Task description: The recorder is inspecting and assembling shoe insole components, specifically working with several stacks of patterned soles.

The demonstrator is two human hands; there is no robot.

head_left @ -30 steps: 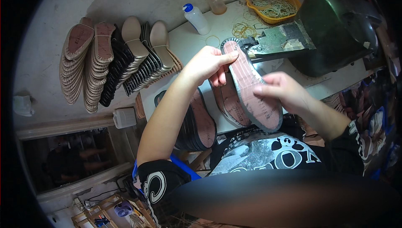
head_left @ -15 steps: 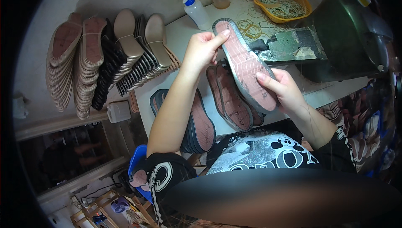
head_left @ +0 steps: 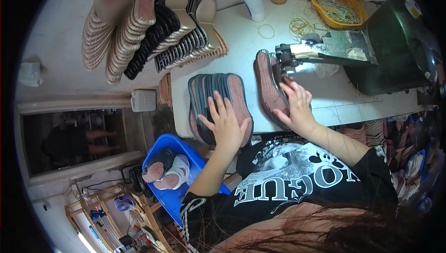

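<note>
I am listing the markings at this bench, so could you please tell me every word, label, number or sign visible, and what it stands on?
Shirt: large pale lettering, upside down in this view, and smaller print; wording not copied here.
Insoles: any marks too small to read.
Table: faint ruler markings, too small to read.
Machine: pale tag, too small to read.

Dark-rimmed dusty-pink insoles (head_left: 239, 97), orange basket (head_left: 331, 19), blue bin (head_left: 171, 202), green machine (head_left: 395, 44), black shirt (head_left: 362, 192) with white lettering
</note>
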